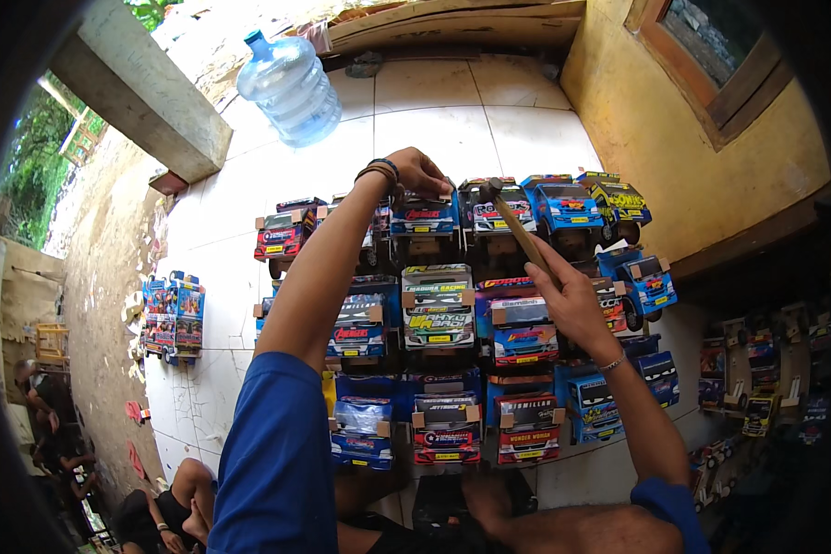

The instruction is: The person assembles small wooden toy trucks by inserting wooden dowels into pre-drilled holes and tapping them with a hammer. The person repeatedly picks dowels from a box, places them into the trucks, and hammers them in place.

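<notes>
Several colourful toy trucks stand in rows on the white tiled floor (pixel 489 120). My left hand (pixel 417 171) reaches to the far row and rests on top of a blue toy truck (pixel 423 222), gripping its upper edge. My right hand (pixel 563 291) holds a hammer (pixel 517 226) by its wooden handle, the head raised over a grey and red toy truck (pixel 494 217) beside the blue one. Dark bracelets circle my left wrist and a thin one my right. My knee and foot show at the bottom.
A large clear-blue water jug (pixel 291 88) lies on the tiles at the back. More toy trucks stand at the left (pixel 174 314) and unfinished ones at the right (pixel 757 369). A yellow wall (pixel 711 175) rises on the right. A person (pixel 171 517) sits lower left.
</notes>
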A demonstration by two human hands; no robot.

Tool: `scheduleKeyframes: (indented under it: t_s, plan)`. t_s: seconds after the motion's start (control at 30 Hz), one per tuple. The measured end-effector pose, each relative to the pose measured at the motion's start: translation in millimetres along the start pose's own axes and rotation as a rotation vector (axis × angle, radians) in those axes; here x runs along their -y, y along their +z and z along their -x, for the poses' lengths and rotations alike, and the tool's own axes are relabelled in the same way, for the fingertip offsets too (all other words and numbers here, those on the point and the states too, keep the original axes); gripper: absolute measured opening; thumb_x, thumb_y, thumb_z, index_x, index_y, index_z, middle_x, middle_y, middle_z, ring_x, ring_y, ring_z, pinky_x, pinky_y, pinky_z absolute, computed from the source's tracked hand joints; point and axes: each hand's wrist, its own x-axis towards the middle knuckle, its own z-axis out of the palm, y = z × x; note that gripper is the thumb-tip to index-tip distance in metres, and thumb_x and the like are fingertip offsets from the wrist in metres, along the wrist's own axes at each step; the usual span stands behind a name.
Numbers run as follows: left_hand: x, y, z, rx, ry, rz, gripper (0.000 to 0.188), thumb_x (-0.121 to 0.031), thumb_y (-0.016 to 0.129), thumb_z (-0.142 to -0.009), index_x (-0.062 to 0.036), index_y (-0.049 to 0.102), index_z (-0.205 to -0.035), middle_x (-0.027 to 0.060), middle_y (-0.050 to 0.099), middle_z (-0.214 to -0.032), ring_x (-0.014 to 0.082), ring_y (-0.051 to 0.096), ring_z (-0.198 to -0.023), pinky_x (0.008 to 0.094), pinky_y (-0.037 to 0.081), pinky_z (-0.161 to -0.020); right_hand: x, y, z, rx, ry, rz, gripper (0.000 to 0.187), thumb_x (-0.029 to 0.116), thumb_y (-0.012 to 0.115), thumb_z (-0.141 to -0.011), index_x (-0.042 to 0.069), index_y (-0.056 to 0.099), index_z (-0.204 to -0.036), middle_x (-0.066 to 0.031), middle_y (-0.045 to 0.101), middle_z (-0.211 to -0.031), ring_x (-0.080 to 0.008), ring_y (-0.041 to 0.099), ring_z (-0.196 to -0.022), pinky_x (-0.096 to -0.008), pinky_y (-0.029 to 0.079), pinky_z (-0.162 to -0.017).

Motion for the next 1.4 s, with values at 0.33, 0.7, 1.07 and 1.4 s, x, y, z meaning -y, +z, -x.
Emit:
scheduleKeyframes:
  t_s: [0.33, 0.7, 1.07, 1.4]
  plan:
    - [1, 1, 1, 0.022, 0.029, 0.034, 0.036, -0.027, 0.082, -0.085, -0.0032, 0.074, -0.112, 0.0096, 0.076, -0.101, 0.0163, 0.072, -0.091, 0.0290, 0.059, -0.086, 1, 13, -25, 0.065, -0.042, 0.184, 0.051, 0.023, 0.054, -0.103, 0.017, 0.042, -0.152, -0.0197, 0.059, -0.065, -0.0263, 0.054, -0.053, -0.0410, 0.042, -0.054]
    - [25, -2, -29, -0.009, 0.016, -0.151, 0.024, -0.012, 0.075, -0.086, -0.0078, 0.077, -0.109, 0.0038, 0.075, -0.093, 0.0098, 0.067, -0.079, 0.0262, 0.057, -0.076, 8, 34, -52, 0.110, -0.215, 0.380, 0.058, 0.019, 0.050, -0.101, 0.024, 0.032, -0.156, -0.0207, 0.064, -0.071, -0.0383, 0.065, -0.066, -0.0492, 0.053, -0.067]
    - [28, -2, -30, 0.018, 0.040, -0.028, 0.023, -0.012, 0.076, -0.086, -0.0100, 0.078, -0.108, 0.0025, 0.075, -0.092, 0.0093, 0.066, -0.080, 0.0256, 0.056, -0.074, 5, 36, -54, 0.100, -0.233, 0.414, 0.058, 0.018, 0.052, -0.101, 0.022, 0.033, -0.156, -0.0227, 0.066, -0.075, -0.0402, 0.066, -0.070, -0.0513, 0.053, -0.067]
    - [28, -3, -30, -0.005, 0.050, -0.164, 0.024, -0.014, 0.079, -0.082, -0.0068, 0.077, -0.105, 0.0037, 0.074, -0.087, 0.0101, 0.067, -0.079, 0.0269, 0.055, -0.075, -3, 37, -60, 0.025, -0.322, 0.383, 0.056, 0.018, 0.052, -0.102, 0.025, 0.036, -0.155, -0.0221, 0.060, -0.067, -0.0403, 0.063, -0.062, -0.0499, 0.047, -0.060]
